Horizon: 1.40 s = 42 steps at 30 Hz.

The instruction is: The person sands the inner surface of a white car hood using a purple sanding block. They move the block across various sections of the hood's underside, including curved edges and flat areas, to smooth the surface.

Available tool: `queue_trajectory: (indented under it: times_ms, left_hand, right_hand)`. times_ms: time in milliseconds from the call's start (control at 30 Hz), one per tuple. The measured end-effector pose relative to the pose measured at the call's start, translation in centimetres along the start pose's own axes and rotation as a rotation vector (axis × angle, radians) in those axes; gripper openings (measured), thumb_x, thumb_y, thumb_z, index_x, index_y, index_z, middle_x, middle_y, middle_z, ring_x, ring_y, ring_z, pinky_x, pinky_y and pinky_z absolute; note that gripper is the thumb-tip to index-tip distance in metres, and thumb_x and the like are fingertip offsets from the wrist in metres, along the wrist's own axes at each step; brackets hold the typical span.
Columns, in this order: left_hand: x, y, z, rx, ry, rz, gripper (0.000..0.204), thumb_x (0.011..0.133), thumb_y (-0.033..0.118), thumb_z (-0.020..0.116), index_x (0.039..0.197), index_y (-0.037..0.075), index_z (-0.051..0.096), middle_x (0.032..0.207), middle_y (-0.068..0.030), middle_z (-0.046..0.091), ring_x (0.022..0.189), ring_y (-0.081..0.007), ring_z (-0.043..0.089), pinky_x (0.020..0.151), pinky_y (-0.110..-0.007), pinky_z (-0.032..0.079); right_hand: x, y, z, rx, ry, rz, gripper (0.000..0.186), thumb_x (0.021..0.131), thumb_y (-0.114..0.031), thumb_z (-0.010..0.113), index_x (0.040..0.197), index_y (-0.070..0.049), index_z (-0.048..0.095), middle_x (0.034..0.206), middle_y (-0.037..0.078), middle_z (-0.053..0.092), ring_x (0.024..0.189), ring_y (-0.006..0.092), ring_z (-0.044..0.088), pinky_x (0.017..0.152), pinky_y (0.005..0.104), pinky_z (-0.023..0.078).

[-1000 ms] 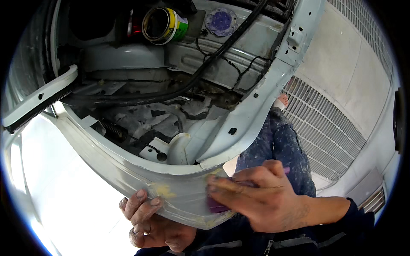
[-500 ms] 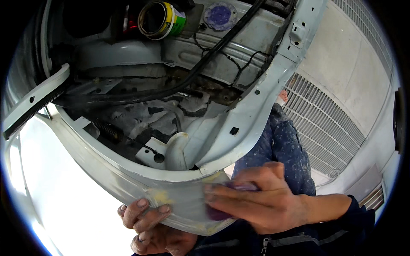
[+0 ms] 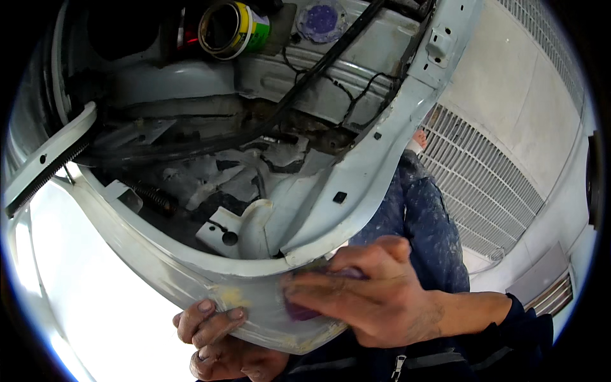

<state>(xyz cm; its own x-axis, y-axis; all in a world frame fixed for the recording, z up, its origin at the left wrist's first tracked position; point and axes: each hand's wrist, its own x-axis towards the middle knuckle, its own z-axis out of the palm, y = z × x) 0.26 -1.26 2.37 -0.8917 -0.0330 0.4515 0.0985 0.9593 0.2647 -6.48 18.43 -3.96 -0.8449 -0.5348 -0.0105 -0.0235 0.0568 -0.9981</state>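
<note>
Under my right hand (image 3: 382,302) a purple sanding sheet (image 3: 301,311) is pressed against the grey curved corner of a car body panel (image 3: 264,302). My fingers lie over the sheet, which shows only in part and is slightly blurred. Beside it, to the left, my left hand (image 3: 232,350) grips the panel's lower edge. Two of its fingertips rest on the grey face next to a yellowish patch (image 3: 230,296); the other fingers curl below the edge, and part of what they touch is hidden.
Above the panel opens a car body cavity with a thick black cable (image 3: 280,114) and torn grey lining (image 3: 245,184). At the back lie an open can (image 3: 223,30) and a purple disc (image 3: 321,21). Floor grating (image 3: 484,184) runs along the right, beside my legs (image 3: 429,223).
My right hand and the sanding sheet have shifted left along the panel, nearer my left hand. The left hand keeps its place on the edge. The whole view has shifted slightly.
</note>
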Motion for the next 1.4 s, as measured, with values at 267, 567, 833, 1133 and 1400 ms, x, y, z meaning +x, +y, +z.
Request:
queue_trajectory:
  times_ms: [267,567,833,1133,1400]
  left_hand:
    - [0.0,0.1,0.8,-0.008,0.047,-0.007,0.046,0.1,0.049,0.033,0.126,0.015,0.05,0.082,-0.0006,0.066,0.101,-0.0199,0.057,0.096,-0.046,0.038]
    - [0.0,0.2,0.7,0.024,0.032,-0.017,0.045,0.1,0.05,0.032,0.123,0.015,0.049,0.082,0.0008,0.065,0.101,-0.019,0.057,0.097,-0.046,0.039]
    - [0.2,0.1,1.1,0.022,0.034,-0.009,0.044,0.1,0.05,0.031,0.12,0.015,0.049,0.082,0.0012,0.065,0.101,-0.0188,0.056,0.098,-0.046,0.039]
    - [0.7,0.7,1.6,-0.017,0.06,-0.019,0.043,0.101,0.046,0.035,0.12,0.011,0.049,0.084,-0.0049,0.065,0.099,-0.0222,0.057,0.097,-0.045,0.041]
    - [2.1,1.7,2.4,-0.111,0.144,0.032,0.047,0.103,0.044,0.042,0.124,0.003,0.051,0.076,-0.0148,0.065,0.089,-0.0281,0.06,0.086,-0.043,0.049]
  right_hand:
    - [0.2,-0.1,0.0,-0.024,0.002,-0.016,0.034,0.078,-0.016,0.071,0.111,-0.014,0.075,0.122,-0.004,0.072,0.105,0.0139,0.057,0.084,0.0311,0.036]
    - [0.1,0.2,0.2,-0.024,0.031,-0.02,0.032,0.08,-0.018,0.069,0.112,-0.017,0.074,0.122,-0.008,0.071,0.102,0.0125,0.055,0.083,0.0314,0.037]
    - [-0.5,1.2,-1.1,-0.108,0.015,0.023,0.028,0.081,-0.017,0.068,0.108,-0.013,0.072,0.121,-0.006,0.072,0.102,0.0136,0.056,0.08,0.0293,0.038]
    - [-0.7,2.1,-1.5,-0.15,-0.026,-0.093,0.028,0.082,-0.021,0.067,0.107,-0.01,0.071,0.12,-0.001,0.07,0.105,0.0131,0.057,0.079,0.031,0.037]
    - [-0.6,1.4,-1.4,-0.178,-0.006,-0.062,0.026,0.08,-0.02,0.068,0.105,-0.012,0.07,0.119,-0.002,0.072,0.105,0.0126,0.057,0.079,0.0304,0.037]
